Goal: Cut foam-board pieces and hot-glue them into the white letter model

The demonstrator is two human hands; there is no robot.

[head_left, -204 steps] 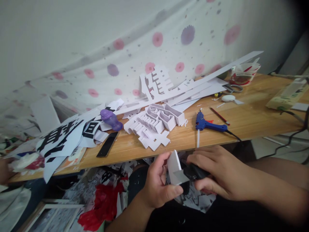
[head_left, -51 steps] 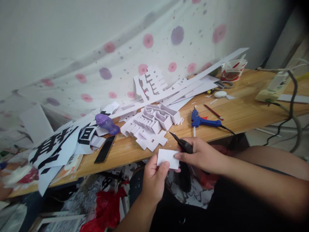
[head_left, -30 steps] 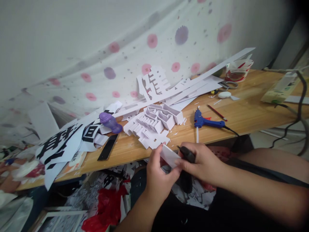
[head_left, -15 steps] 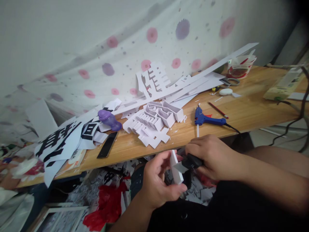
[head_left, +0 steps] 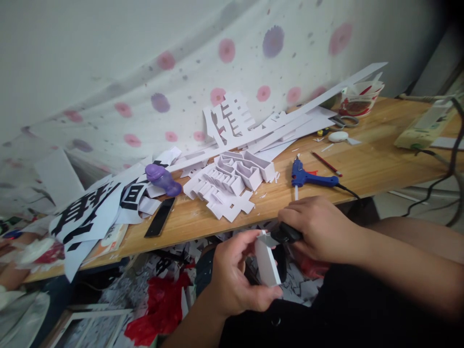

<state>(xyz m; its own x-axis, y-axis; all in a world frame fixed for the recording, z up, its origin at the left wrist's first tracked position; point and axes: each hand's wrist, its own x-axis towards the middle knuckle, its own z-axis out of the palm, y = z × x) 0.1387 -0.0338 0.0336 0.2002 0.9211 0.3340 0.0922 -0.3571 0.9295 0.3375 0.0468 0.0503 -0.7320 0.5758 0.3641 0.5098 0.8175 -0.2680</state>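
My left hand [head_left: 230, 275] grips a small white foam board piece [head_left: 268, 267] between thumb and fingers, just in front of the table edge. In my right hand [head_left: 313, 224] is a utility knife [head_left: 289, 233] with a black handle. Its grey blade touches the upper end of the foam board piece. Beyond my hands on the table lies a white cut-out character with raised walls [head_left: 232, 181]. A blue glue gun [head_left: 311, 179] rests to the right of it, with a white glue stick poking out towards me.
A black phone [head_left: 160, 217] and purple object [head_left: 163, 179] lie left, near printed sheets [head_left: 87, 208]. White strips [head_left: 282, 126], scissors [head_left: 346, 122], a red pencil [head_left: 326, 164], a paper tub [head_left: 360, 99] and a power strip [head_left: 424, 126] sit farther back. Another person's arm [head_left: 16, 256] shows far left.
The knife blade has gone from the middle of the foam board piece up to its top end. The piece has tilted, so more of its broad face shows.
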